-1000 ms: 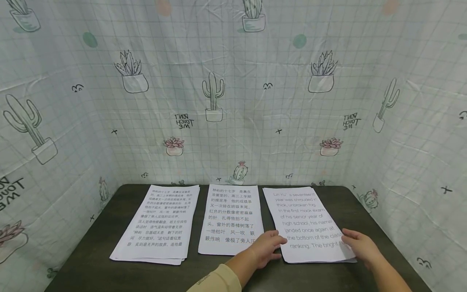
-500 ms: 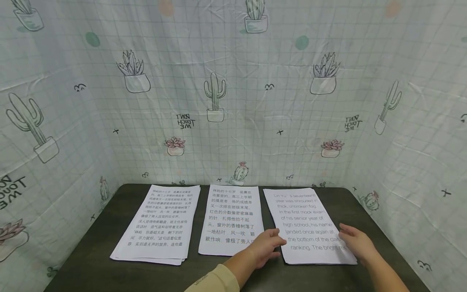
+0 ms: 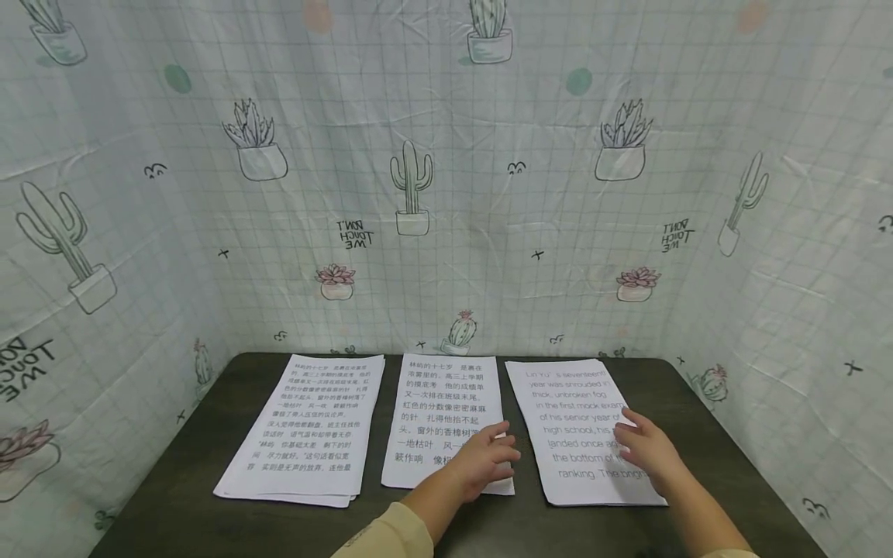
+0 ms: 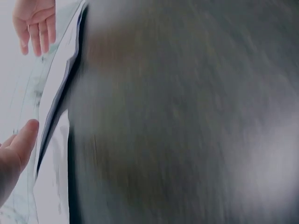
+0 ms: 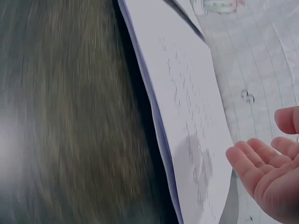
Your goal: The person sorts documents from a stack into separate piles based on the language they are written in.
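Observation:
Three stacks of printed paper lie side by side on a dark table. The right stack [image 3: 572, 422] carries large English text, and my right hand [image 3: 649, 449] hovers over its right edge with relaxed fingers, casting a shadow on the sheet. My left hand [image 3: 480, 463] is above the lower right of the middle stack [image 3: 446, 403], which bears Chinese text; its fingers are loosely bent around nothing. In the right wrist view, the right hand [image 5: 268, 170] shows its palm and holds nothing. Only the thumb side of the left hand [image 4: 14, 156] shows in the left wrist view.
The left stack [image 3: 300, 426], with smaller Chinese print, has slightly uneven lower edges. The dark tabletop [image 3: 279, 531] runs along the front. A curtain [image 3: 446, 194] with cactus prints encloses the table at the back and both sides.
Both hands have come away from the right stack's sides. My left hand moved left over the middle stack; my right hand rose and moved left over the right stack. The stacks stay in place.

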`<state>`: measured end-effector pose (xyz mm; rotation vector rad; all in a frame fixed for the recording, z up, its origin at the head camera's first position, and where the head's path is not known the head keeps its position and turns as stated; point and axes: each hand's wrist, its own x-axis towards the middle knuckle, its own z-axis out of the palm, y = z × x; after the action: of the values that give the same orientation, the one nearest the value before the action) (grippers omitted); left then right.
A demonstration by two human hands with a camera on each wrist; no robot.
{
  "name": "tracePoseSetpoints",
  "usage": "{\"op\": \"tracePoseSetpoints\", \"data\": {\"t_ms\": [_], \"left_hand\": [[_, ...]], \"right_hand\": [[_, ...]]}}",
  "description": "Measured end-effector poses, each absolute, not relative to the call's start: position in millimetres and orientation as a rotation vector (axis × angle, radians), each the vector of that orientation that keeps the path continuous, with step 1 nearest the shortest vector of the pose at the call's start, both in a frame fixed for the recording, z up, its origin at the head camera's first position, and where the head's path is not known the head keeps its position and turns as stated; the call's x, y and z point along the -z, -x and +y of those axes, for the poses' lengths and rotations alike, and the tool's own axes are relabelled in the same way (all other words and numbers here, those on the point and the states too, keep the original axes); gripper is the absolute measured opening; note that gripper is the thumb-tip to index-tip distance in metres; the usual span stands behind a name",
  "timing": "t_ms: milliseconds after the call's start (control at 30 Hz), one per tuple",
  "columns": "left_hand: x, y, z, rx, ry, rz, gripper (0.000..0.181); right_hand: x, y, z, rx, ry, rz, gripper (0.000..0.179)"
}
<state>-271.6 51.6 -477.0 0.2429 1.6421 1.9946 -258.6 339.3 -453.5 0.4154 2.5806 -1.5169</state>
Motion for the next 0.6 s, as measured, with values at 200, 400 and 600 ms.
{"op": "tracePoseSetpoints", "data": {"t_ms": [200,400,600], "left_hand": [[477.5,282.6,20.1,-2.031,-0.196,1.676,0.071],[474.6,292.7,-12.1,-2.032,-0.158,1.756,0.071],[471.4,298.5,-44.8,-2.041,-0.124,1.801,0.071]], "right_hand": [[454.1,267.5,315.3,1.613,-0.390,2.538,0.063],[457.4,274.7,292.2,1.659,-0.364,2.497,0.061],[459.0,279.1,268.8,1.720,-0.340,2.429,0.059]]}}
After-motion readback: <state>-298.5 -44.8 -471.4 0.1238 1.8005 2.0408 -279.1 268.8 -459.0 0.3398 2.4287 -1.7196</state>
